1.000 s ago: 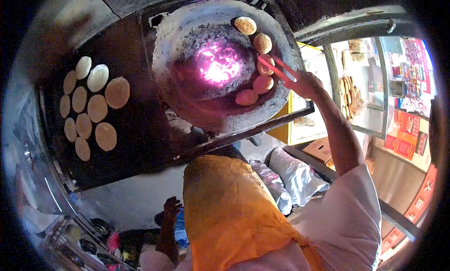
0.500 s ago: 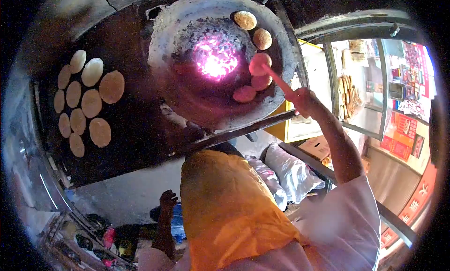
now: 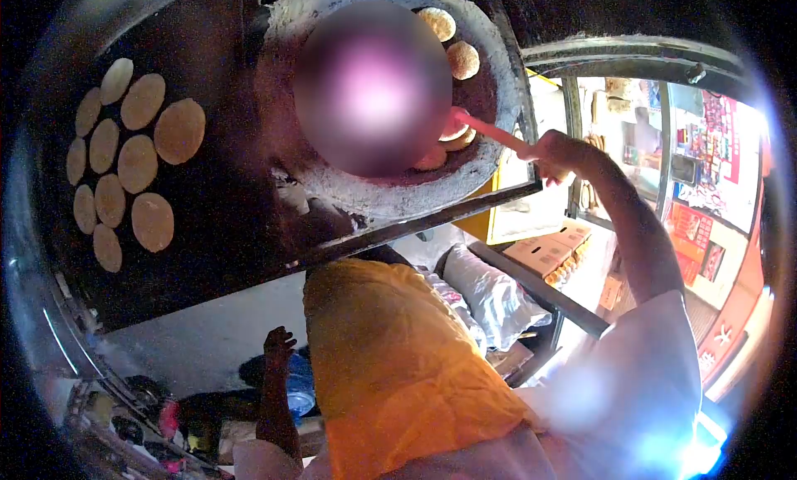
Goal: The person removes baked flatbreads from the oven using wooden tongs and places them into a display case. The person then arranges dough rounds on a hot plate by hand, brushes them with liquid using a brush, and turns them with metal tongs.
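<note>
My right hand [image 3: 558, 154] is closed round red tongs [image 3: 496, 134] at the right rim of a round pale oven [image 3: 398, 199]. The tips of the tongs are at a flatbread [image 3: 453, 124] inside the oven; whether they grip it is hard to tell. Other round breads lie along the oven's right side, among them one at the top [image 3: 437, 23] and one below it [image 3: 463, 60]. A blurred patch covers the glowing middle. My left hand [image 3: 280, 341] hangs low beside the orange apron [image 3: 390, 347], fingers apart, holding nothing.
Several flat dough rounds [image 3: 137, 164] lie on the dark worktop [image 3: 217, 231] left of the oven. Silvery sacks [image 3: 496, 297] and cardboard boxes [image 3: 548, 249] stand below right. Beyond my right arm is a glass case [image 3: 664, 148] by a bright opening.
The tongs have closed from a spread pose, and the bread at their tips has shifted left and down over its neighbours. The view has turned, moving the worktop left. A blurred patch covers the fire.
</note>
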A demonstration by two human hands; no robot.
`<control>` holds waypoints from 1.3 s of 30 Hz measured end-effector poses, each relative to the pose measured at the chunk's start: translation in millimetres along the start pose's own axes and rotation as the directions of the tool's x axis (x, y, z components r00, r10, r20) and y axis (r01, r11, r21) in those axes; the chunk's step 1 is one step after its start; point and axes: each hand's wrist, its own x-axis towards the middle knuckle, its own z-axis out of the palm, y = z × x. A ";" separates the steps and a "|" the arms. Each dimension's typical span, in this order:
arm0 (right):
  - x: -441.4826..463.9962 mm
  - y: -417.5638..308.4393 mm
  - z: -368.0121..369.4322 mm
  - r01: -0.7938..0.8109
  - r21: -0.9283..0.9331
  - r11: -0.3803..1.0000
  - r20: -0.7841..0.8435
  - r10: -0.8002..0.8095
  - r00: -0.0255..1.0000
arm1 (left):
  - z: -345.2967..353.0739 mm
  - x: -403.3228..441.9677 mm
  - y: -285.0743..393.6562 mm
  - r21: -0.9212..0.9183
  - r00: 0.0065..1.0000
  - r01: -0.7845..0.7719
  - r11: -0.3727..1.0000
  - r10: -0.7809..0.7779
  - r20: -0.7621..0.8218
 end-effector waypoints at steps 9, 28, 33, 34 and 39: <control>-3.4 -32.0 -30.4 -0.088 -0.066 0.994 0.149 0.097 0.984 | 15.5 -2.5 -8.7 -0.039 0.999 -0.024 0.999 0.024 -0.025; 42.6 115.7 60.3 0.440 0.445 0.780 -0.057 -0.465 0.883 | 39.6 22.5 24.6 0.109 0.989 0.138 0.984 -0.132 -0.059; -0.3 165.1 95.4 0.382 0.830 0.406 -0.153 -0.493 0.857 | 105.0 39.7 45.9 0.320 0.975 0.174 0.931 -0.117 -0.188; -4.2 177.1 105.7 0.349 0.897 0.271 -0.189 -0.479 0.857 | 128.4 31.3 58.3 0.281 0.982 0.152 0.948 -0.112 -0.152; 34.1 287.7 121.1 0.266 0.952 -0.151 -0.305 -0.523 0.796 | 127.1 121.2 13.1 -0.117 0.835 0.320 0.940 -0.221 0.504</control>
